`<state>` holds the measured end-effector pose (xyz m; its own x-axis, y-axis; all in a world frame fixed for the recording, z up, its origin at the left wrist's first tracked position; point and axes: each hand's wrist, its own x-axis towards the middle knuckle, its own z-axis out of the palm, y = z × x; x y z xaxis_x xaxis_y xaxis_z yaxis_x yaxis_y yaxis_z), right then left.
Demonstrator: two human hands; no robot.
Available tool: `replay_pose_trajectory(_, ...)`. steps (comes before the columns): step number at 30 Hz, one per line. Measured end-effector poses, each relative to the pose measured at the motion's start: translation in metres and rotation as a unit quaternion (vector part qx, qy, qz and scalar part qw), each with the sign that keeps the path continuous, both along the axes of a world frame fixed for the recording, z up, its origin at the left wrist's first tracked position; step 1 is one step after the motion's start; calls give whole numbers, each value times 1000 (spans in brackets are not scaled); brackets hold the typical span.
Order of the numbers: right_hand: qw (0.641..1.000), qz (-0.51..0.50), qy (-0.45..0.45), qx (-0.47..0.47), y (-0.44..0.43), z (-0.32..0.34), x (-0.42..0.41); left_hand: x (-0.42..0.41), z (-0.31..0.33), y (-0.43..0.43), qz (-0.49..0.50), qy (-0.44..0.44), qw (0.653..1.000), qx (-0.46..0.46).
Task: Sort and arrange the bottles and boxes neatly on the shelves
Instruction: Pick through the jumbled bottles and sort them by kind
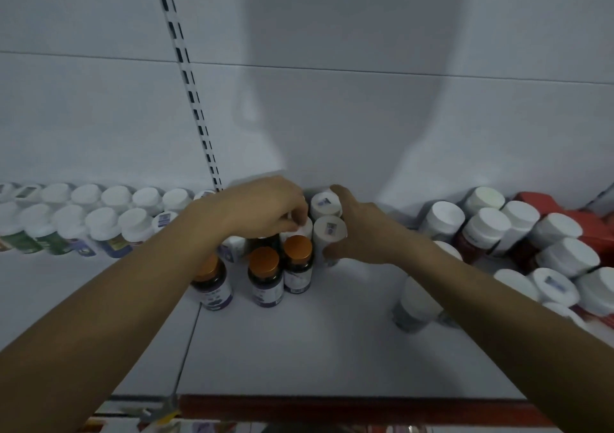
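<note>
On the white shelf [299,349] a small cluster of bottles stands near the back wall. My left hand [265,210] reaches over it, fingers curled on the top of a white-capped bottle [304,230]. My right hand [362,233] wraps round a white bottle [330,230] with a label on its cap, thumb low on its front side. A second white bottle [325,204] stands just behind it. Three dark bottles with orange caps [264,261] [298,246] [207,268] stand in front of my hands.
Two rows of white-capped bottles [103,220] line the back left of the shelf. A loose group of white-capped bottles [498,230] and red boxes [548,203] fills the right. A grey-labelled bottle [415,303] stands partly under my right forearm. The shelf's red front edge [332,406] runs below.
</note>
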<state>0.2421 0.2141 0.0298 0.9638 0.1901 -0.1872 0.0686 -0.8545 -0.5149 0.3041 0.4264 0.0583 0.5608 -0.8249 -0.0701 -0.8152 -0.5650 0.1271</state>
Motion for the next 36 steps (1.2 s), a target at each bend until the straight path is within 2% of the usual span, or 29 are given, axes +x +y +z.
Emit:
replay_pose_trajectory(5,994,-23,-49,-98,-36,28,-16,-17,15,-23,-19,-30,999,-16)
replay_pose_trajectory(9,979,-91,-37,-177,-86,42,-41,-47,16,-73,-86,-36,995,-26)
replay_pose_trajectory(12,972,-119,-48,-197,-109,41,-63,-67,7,-108,-102,-34,993,-48)
replay_pose_trajectory(15,976,-111,-15,-187,-119,29,-76,-83,-1,-129,-110,43,987,-106)
replay_pose_trajectory(17,978,-108,-8,-181,-122,19,-79,-94,-10,-138,-115,74,988,-78)
replay_pose_trajectory(20,979,-104,-23,-174,-124,15,-79,-100,-20,-142,-110,71,989,-64)
replay_pose_trajectory(25,984,-93,-95,-120,-111,21,-55,-81,-6,-115,-5,113,984,-140)
replay_pose_trajectory(31,992,-74,-95,-48,-65,7,5,-55,5,-84,99,83,977,-169)
replay_pose_trajectory(36,996,-49,-69,19,-71,-2,7,-66,-14,-89,125,41,975,-178)
